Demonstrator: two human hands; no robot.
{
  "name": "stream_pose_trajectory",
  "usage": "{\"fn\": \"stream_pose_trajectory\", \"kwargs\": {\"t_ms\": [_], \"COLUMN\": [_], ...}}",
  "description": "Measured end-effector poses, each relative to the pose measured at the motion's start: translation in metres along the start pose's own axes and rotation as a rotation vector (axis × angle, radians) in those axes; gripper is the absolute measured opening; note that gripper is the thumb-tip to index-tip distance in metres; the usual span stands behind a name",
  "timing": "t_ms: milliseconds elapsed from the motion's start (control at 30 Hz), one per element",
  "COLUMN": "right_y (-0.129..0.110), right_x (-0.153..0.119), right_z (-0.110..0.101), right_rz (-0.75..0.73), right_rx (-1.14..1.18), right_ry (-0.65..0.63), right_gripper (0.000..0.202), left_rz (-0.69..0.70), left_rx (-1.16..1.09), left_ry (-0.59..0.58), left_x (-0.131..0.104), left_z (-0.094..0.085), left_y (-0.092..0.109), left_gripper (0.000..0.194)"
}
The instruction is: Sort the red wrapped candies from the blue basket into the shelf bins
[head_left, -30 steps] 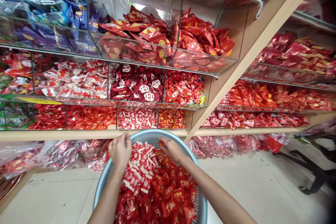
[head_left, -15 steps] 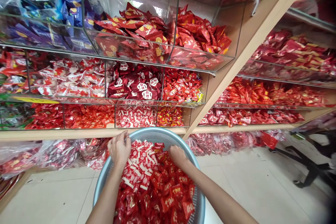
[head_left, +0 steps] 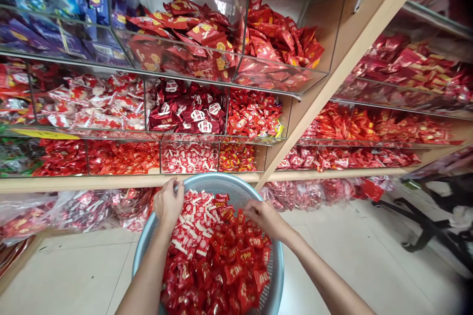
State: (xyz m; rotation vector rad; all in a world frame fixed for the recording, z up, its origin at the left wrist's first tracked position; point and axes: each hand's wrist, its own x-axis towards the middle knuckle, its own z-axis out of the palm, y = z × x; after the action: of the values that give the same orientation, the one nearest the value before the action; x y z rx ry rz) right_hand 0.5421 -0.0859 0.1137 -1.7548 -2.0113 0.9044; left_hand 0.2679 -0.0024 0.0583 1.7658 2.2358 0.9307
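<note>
My left hand [head_left: 169, 205] is at the far left rim of the blue basket [head_left: 242, 192], and my right hand [head_left: 263, 215] curls over red candies [head_left: 236, 271] inside, so I seem to be picking, with a soft pinch needed next, but I can't tell if any fingers grip.

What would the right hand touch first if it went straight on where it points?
The right hand would probably meet the red candies ahead of it in the blue basket, though depth there is unclear.

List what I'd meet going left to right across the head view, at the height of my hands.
Bagged sweets, left hand, red-and-white wrapped sweets, right hand, more bagged sweets, black wheeled base.
</note>
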Motion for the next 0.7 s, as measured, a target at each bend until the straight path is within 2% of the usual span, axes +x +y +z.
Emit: {"fn": "stream_pose_trajectory", "kwargs": {"t_ms": [100, 167, 267, 367, 500, 600, 700], "right_y": [-0.011, -0.011, -0.004, 0.002, 0.004, 0.011, 0.029], "right_x": [-0.023, -0.036, -0.049, -0.053, -0.042, -0.018, 0.020], "right_z": [-0.004, 0.003, 0.017, 0.026, 0.015, -0.002, -0.020], "right_rz": [0.007, -0.004, 0.002, 0.031, 0.001, -0.037, -0.069], "right_rx": [0.250, 0.291, 0.252, 0.184, 0.125, 0.093, 0.043], "right_ry": [-0.280, -0.401, -0.514, -0.548, -0.392, -0.145, 0.127], "right_gripper": [0.019, 0.014, 0.008, 0.006, 0.015, 0.021, 0.027], "left_rz": [-0.003, 0.002, 0.006, 0.022, 0.101, 0.117, 0.108], "left_rx": [0.009, 0.015, 0.022, 0.027, 0.100, 0.139, 0.138], "left_ry": [-0.001, -0.003, -0.020, -0.029, -0.088, -0.122, -0.143], "left_x": [0.000, 0.000, 0.001, 0.001, 0.002, 0.003, 0.004], "left_z": [-0.001, -0.002, -0.002, -0.002, -0.001, -0.001, -0.002], "left_y": [0.001, 0.001, 0.000, 0.000, -0.001, -0.004, -0.005], "left_gripper": [0.042, 0.042, 0.043, 0.045, 0.043, 0.043, 0.045]}}
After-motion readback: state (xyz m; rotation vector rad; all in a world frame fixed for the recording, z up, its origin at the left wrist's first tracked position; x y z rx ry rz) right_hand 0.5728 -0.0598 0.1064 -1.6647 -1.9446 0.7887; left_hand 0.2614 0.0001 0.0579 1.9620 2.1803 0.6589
